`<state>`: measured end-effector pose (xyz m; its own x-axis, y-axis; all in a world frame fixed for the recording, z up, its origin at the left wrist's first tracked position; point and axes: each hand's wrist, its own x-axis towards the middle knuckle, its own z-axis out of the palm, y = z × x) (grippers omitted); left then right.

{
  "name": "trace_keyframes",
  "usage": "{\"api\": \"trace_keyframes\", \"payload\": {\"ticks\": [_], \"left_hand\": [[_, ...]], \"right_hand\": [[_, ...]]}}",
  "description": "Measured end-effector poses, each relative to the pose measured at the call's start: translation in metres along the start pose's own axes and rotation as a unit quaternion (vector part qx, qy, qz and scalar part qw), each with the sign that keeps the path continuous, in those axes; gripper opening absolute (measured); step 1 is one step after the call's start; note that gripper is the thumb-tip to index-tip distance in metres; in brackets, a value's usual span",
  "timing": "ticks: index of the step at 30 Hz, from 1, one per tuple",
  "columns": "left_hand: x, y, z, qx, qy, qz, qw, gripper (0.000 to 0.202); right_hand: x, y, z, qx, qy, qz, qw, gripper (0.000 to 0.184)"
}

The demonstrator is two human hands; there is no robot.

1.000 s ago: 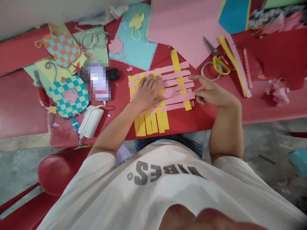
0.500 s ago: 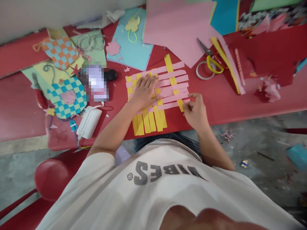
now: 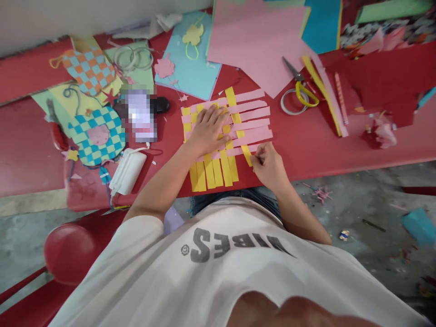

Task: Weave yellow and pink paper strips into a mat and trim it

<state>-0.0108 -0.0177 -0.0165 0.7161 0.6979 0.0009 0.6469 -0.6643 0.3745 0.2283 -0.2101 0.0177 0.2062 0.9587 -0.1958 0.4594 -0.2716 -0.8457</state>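
Note:
Pink paper strips (image 3: 254, 121) run crosswise on the table, woven with several yellow paper strips (image 3: 211, 175) whose lower ends hang out toward me. My left hand (image 3: 210, 129) lies flat over the woven part, fingers spread, and hides some of it. One slanted yellow paper strip (image 3: 240, 133) passes over and under the pink ones, a little right of the other yellow strips. At its lower end my right hand (image 3: 267, 164) pinches it between thumb and fingers.
Scissors with yellow handles (image 3: 304, 94) lie across a tape roll (image 3: 285, 103) to the right. Pink sheets (image 3: 255, 41) cover the back. On the left are a phone (image 3: 140, 116), a white power bank (image 3: 128, 170), checkered paper pieces (image 3: 98, 136) and pliers (image 3: 57, 131).
The slanted yellow strip has slid left along the pink strips, closer to the other yellow ones. My right hand has moved left and slightly down with it; my left hand stays pressed on the weave.

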Motion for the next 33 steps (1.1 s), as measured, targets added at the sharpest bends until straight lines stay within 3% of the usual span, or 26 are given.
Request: {"api": "trace_keyframes", "payload": {"ticks": [6, 14, 18, 22, 26, 30, 33], "left_hand": [[-0.001, 0.0, 0.001, -0.011, 0.012, 0.005, 1.0, 0.097], [0.0, 0.006, -0.006, 0.016, -0.025, -0.014, 0.999, 0.09], [-0.001, 0.006, -0.005, 0.012, -0.013, -0.006, 1.0, 0.086], [-0.001, 0.002, 0.001, 0.008, 0.007, 0.005, 1.0, 0.088], [0.0, -0.001, 0.005, 0.014, 0.018, 0.009, 1.0, 0.089], [0.0, 0.001, 0.006, 0.016, 0.025, 0.005, 1.0, 0.084], [-0.001, 0.003, 0.004, 0.016, 0.018, 0.003, 1.0, 0.083]], "right_hand": [[-0.013, -0.008, 0.004, 0.003, -0.018, 0.018, 1.0, 0.03], [-0.03, -0.011, 0.012, -0.016, -0.039, 0.007, 0.999, 0.024], [-0.03, -0.011, 0.003, -0.081, -0.041, -0.01, 0.996, 0.02], [-0.023, -0.018, -0.014, -0.117, -0.097, -0.032, 0.988, 0.025], [0.006, -0.027, -0.03, -0.104, -0.075, -0.092, 0.987, 0.025], [0.073, -0.027, -0.04, -0.143, -0.035, -0.231, 0.962, 0.02], [0.128, -0.025, -0.041, -0.196, -0.066, -0.289, 0.935, 0.032]]}}
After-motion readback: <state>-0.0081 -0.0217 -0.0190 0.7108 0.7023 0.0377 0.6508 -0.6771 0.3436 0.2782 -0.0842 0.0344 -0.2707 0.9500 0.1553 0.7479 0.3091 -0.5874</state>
